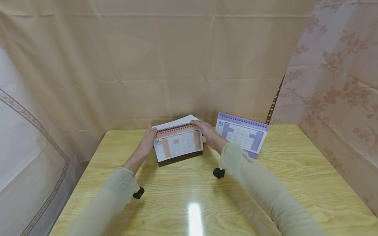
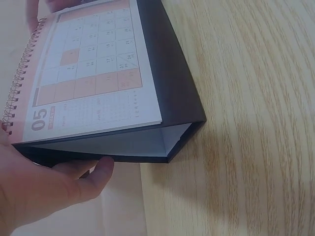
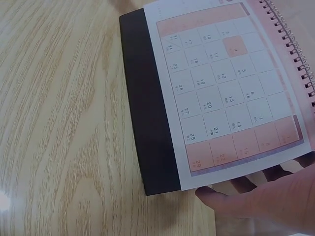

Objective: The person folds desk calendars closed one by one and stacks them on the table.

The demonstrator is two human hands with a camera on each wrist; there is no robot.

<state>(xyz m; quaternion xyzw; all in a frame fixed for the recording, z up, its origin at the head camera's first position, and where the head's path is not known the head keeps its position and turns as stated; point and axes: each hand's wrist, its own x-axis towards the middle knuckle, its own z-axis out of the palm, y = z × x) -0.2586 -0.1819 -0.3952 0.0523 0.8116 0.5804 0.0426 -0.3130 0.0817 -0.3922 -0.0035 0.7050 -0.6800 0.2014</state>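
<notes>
A spiral-bound desk calendar with an orange-and-white page marked 05 stands on the table between both hands, with a dark base strip along its lower front. My left hand grips its left upper corner; in the left wrist view, fingers curl behind the dark backing, and the open triangular side of the stand shows. At the right upper corner my right hand holds the calendar near its rings, with fingers partly hidden behind it. A white sheet sticks up behind the rings.
A second desk calendar, purple with a page marked 03, stands tilted to the right of my right hand. The wood-grain table reaches back to a beige curtain. A flower-patterned cloth hangs on the right.
</notes>
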